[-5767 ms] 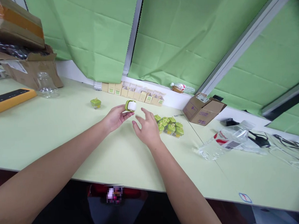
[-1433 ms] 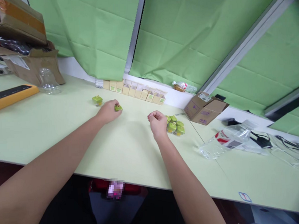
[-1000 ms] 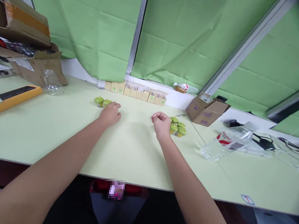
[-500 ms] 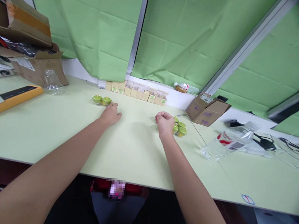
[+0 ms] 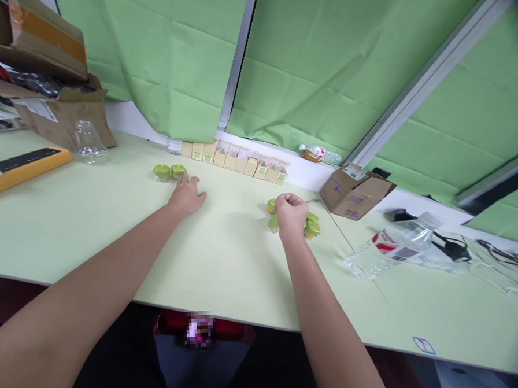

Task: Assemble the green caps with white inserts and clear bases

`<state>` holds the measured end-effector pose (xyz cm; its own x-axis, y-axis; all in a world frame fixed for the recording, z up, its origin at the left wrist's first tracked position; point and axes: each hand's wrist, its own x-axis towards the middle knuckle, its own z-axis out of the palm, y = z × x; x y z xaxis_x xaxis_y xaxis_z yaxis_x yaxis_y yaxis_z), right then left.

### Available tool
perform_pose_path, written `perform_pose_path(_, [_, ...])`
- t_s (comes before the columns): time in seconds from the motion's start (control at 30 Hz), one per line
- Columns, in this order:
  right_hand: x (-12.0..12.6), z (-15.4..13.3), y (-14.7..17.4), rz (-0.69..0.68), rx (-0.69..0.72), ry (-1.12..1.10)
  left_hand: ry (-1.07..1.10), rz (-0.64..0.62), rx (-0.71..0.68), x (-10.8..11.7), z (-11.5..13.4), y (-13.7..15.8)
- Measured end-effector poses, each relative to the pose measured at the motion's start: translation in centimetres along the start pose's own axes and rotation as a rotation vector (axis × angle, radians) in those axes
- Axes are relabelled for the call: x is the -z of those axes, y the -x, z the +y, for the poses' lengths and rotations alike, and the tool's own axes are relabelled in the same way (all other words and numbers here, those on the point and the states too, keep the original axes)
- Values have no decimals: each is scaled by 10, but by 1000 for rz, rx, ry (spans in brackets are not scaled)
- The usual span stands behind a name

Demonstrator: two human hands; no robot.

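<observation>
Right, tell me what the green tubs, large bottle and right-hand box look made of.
Tubs: probably plastic, smooth green tops over clear bases. Bottle: clear, shiny plastic, likely, given its see-through ribbed walls. Box: matte brown cardboard, by its flaps.

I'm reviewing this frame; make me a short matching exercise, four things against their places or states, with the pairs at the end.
Things
1. left hand
2. right hand
3. large clear bottle
4. row of beige boxes

Places or states
A. in front of a cluster of green-lidded containers, hiding part of it
B. standing along the back edge of the table
C. at the right-hand one of two green-lidded containers
D. lying on its side, with a red-and-white label

Right pairs: 1-C, 2-A, 3-D, 4-B
</observation>
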<state>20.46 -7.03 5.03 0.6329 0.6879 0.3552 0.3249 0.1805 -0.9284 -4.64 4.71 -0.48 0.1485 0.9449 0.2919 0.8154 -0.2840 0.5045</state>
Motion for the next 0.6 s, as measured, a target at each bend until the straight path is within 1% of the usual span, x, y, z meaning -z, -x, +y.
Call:
perform_pose_path(0.1, [4,-3,-1,7,29,58,33,-26,-78,0,3,3])
perform_pose_path(0.27, [8,1,-3,-2,87,127,70,-117,-245,-4,15,12])
perform_pose_path(0.37, [11,4,-6,-5,93,195,95,-141,-330,-6,21,16])
perform_pose_path(0.47, [18,3,-11,0,98,290,106,-156,-368,-6,25,18])
perform_pose_path(0.6, [29,2,-19,7,138,414,108,-164,-372,-5,26,18])
